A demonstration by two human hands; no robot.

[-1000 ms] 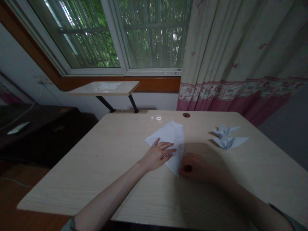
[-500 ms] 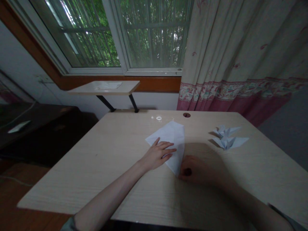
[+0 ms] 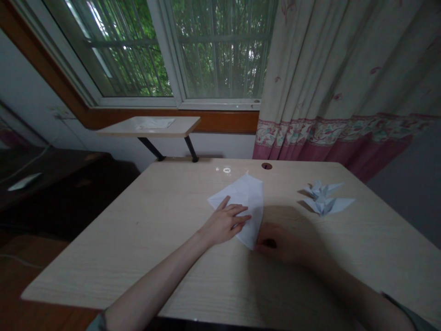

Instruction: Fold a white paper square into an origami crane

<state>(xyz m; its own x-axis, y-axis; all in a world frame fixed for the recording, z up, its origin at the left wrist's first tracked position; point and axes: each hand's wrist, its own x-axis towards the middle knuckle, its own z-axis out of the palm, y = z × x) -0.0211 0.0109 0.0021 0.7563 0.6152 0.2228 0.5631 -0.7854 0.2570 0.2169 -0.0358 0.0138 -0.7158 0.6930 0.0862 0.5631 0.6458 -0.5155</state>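
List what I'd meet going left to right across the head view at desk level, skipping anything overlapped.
dark wood furniture → folded white paper → right hand → two white paper cranes

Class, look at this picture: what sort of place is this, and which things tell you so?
Probably a room in a home, perhaps a study or bedroom: a floral-bordered curtain hangs beside a barred window, and a light wood desk stands below them.
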